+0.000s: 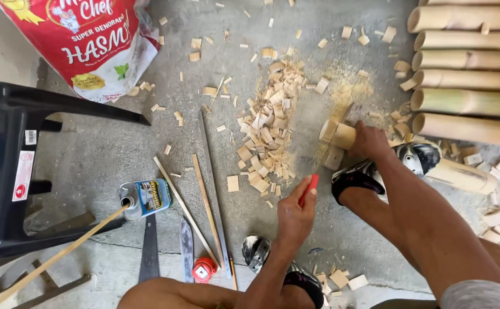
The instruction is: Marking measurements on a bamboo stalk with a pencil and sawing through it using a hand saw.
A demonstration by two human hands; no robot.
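My right hand (370,140) grips the cut end of a bamboo pole (337,136) that lies on the concrete floor. The pole runs to the right under my sandalled foot (396,163), which rests on top of it. My left hand (296,217) is closed on a small red-handled tool (310,187), held a little below and left of the pole's end and apart from it. The tool's working end is hidden by my fingers. A heap of pale bamboo chips (267,129) lies just left of the pole.
Several bamboo poles (467,63) are stacked at the upper right. A red and white sack (84,40) and a black plastic chair (10,166) stand at the left. A small tin can (144,197), thin bamboo strips (204,197), a saw (150,252), a knife (187,252) and a red tape measure (203,269) lie near my knees.
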